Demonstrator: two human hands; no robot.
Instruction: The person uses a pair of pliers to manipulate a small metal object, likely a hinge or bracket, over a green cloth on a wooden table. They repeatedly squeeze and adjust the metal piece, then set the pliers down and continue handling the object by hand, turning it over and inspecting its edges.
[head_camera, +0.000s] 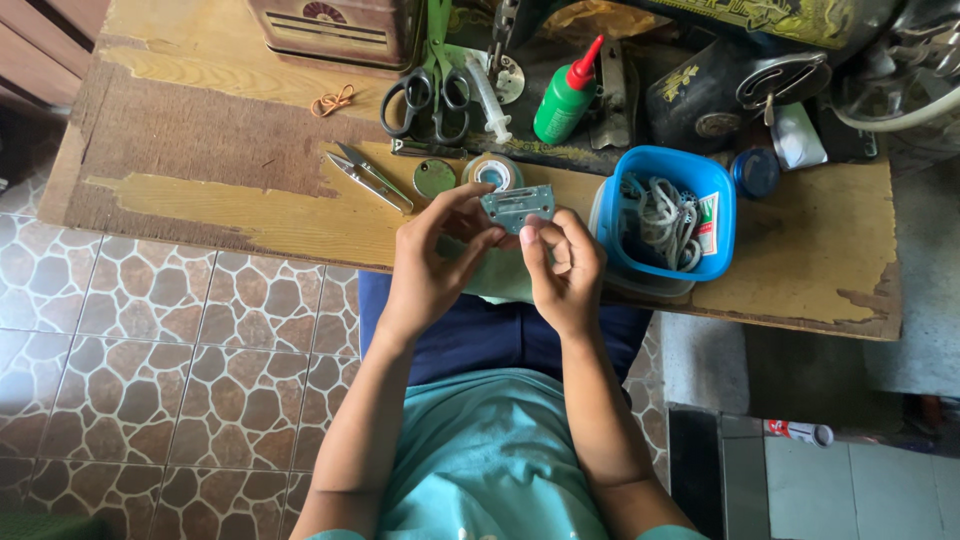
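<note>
Nearest the camera, a person in a teal shirt sits with dark blue cloth over the lap, both forearms reaching up toward the near edge of a worn wooden table (810, 250). The left hand (432, 262) and the right hand (562, 268) meet just above that edge and share a small grey metal plate (517, 206) with slots and holes in it. The left fingers are closed on the plate's left end, thumb below and fingertips above; the right fingers pinch its lower right corner between thumb and forefinger. The plate is held flat-on to the camera, off the table surface.

Just right of the right hand stands a blue plastic tub (672, 165) holding a tangle of pale cord and small parts. Just beyond the plate lie a round tape roll (493, 172) and a small green disc (433, 178), and left of those a pair of metal thread snips (371, 177).

Farther back lie black-handled scissors (428, 98), a clear syringe (490, 100) and a green bottle with a red nozzle (567, 95). An orange rubber band (333, 100) sits on the wood at far left. A black sewing machine (730, 70) with gold ornament fills the far right. Brown patterned floor tiles (150, 350) spread to the left.
</note>
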